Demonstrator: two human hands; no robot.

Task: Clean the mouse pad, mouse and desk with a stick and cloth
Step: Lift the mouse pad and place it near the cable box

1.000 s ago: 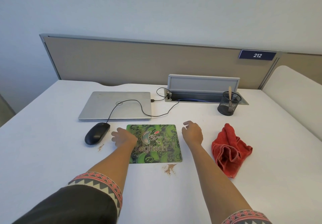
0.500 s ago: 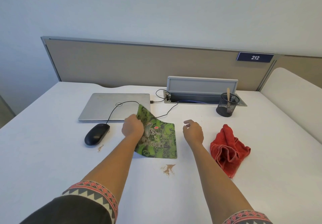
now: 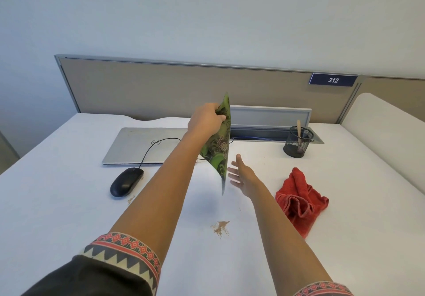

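A blue plate (image 3: 333, 80) on the partition (image 3: 161, 88) reads "212", the closed silver laptop (image 3: 133, 145) carries a round Dell logo, and the green mouse pad (image 3: 218, 155) shows only the letters "Log".

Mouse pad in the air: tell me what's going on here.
The person's left hand grips the green mouse pad near its top, holding it upright above the desk; the right hand is open beside its lower edge. Brown crumbs lie on the desk, some by the mouse. The red cloth and the stick in the mesh cup sit untouched.
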